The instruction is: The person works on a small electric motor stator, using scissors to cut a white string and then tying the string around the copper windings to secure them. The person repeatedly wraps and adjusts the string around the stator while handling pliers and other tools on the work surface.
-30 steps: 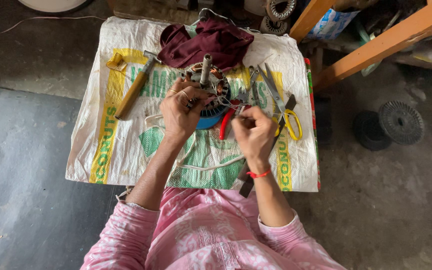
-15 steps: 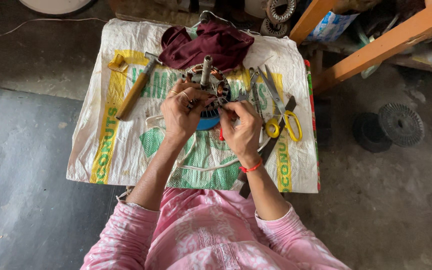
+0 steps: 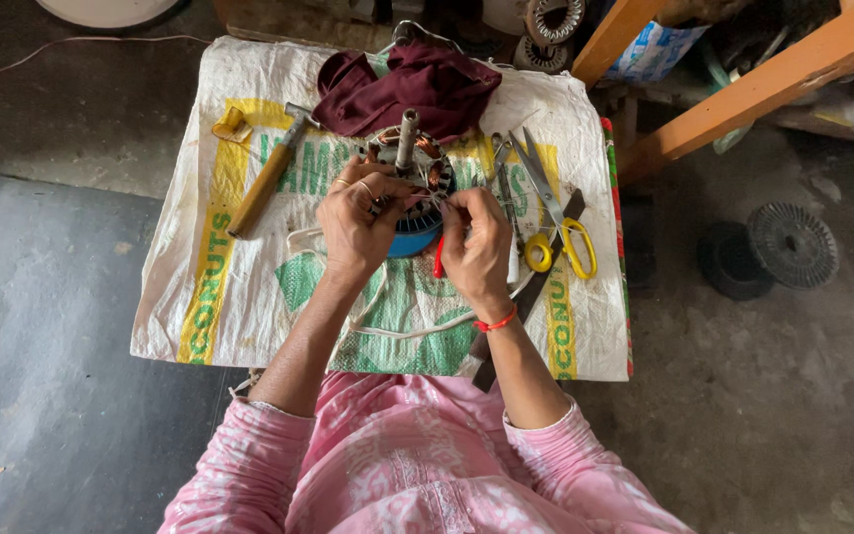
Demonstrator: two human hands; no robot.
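Both hands, left hand [image 3: 356, 220] and right hand [image 3: 476, 247], pinched thin wire at the motor stator [image 3: 409, 178] mid-sack [image 3: 249, 297]; a blue-white packet [image 3: 649, 54] lay beyond the sack's far right corner.

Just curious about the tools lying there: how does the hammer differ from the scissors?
The hammer has a long wooden handle; the scissors have yellow loop handles. The hammer lies beyond the left hand, the scissors beside the right hand. The scissors' blades stand open; the hammer is one piece. Both rest untouched on the printed sack.
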